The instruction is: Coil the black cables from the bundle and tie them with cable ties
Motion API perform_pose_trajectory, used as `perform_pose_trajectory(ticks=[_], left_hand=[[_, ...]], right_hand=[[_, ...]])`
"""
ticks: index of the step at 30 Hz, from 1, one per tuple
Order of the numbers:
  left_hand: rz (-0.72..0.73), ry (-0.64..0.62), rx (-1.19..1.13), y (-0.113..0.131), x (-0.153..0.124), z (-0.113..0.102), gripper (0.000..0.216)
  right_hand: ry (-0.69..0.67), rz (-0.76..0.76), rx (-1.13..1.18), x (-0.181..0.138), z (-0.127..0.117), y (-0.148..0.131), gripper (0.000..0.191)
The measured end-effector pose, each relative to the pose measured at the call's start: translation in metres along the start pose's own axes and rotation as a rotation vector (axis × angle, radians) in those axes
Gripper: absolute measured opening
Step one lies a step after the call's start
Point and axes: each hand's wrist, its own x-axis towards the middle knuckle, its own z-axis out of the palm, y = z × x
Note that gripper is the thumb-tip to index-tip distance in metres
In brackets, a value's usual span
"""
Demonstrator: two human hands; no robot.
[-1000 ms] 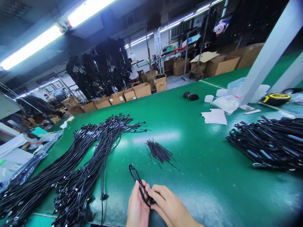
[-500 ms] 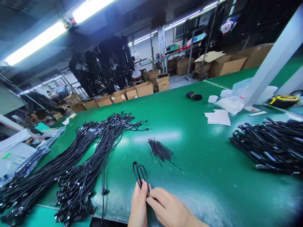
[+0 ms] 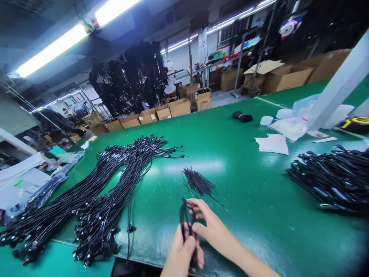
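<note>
My left hand grips the lower part of a looped black cable near the table's front edge. My right hand pinches the top of the same loops with thumb and fingers. Just beyond the hands lies a small heap of black twist ties on the green table. A long spread of straight black cables runs from the front left toward the middle.
A pile of coiled black cables lies at the right. White papers, plastic bags and a white post stand at the back right. A small black bundle sits further back. Cardboard boxes line the far edge.
Both hands have shifted right and forward with the cable. The right hand has risen from the lower part of the loops to their top, and the loops look gathered tighter.
</note>
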Motion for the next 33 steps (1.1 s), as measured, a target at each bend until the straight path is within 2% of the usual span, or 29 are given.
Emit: perform_pose_trajectory(ticks=[3,7,10,12,14,17,19,20,22,23,24,28,33], left_hand=[[-0.065,-0.122,0.072,-0.002,-0.002,0.005,0.052],[-0.089,-0.168,0.0,0.004,-0.005,0.006,0.05],[-0.182,-0.122,-0.175,0.007,-0.005,0.005,0.051],[-0.24,-0.074,-0.288,0.003,-0.005,0.005,0.052],[-0.264,-0.024,-0.349,-0.003,-0.004,0.005,0.052],[-0.241,0.059,-0.401,-0.007,-0.001,0.002,0.046],[-0.195,0.151,-0.498,0.0,0.003,-0.001,0.042],[-0.166,0.198,-0.563,0.005,0.005,-0.004,0.038],[-0.135,0.257,-0.677,0.017,0.01,-0.007,0.028],[-0.146,0.268,-0.704,0.022,0.011,-0.008,0.024],[-0.169,0.277,-0.709,0.025,0.012,-0.008,0.025],[-0.218,0.337,-0.61,0.025,0.009,-0.002,0.034],[-0.22,0.311,-0.562,0.017,0.002,-0.002,0.036]], right_hand=[[-0.144,0.083,0.146,0.016,0.008,0.002,0.038],[-0.059,0.212,0.406,0.016,0.027,-0.003,0.053],[-0.075,0.286,0.565,0.016,0.034,-0.005,0.056],[-0.089,0.262,0.48,0.019,0.035,-0.005,0.055],[-0.108,0.211,0.287,0.023,0.034,-0.002,0.049],[-0.125,0.216,0.104,0.025,0.029,0.004,0.031],[-0.127,0.22,0.09,0.018,0.028,0.008,0.013],[-0.15,0.199,0.098,0.012,0.028,0.01,0.025],[-0.236,0.105,0.074,-0.003,0.03,0.014,0.073],[-0.277,0.047,0.034,-0.01,0.031,0.017,0.087],[-0.303,-0.006,-0.026,-0.016,0.032,0.021,0.091],[-0.294,-0.096,-0.247,-0.025,0.035,0.034,0.073],[-0.298,-0.176,-0.28,-0.027,0.033,0.037,0.065]])
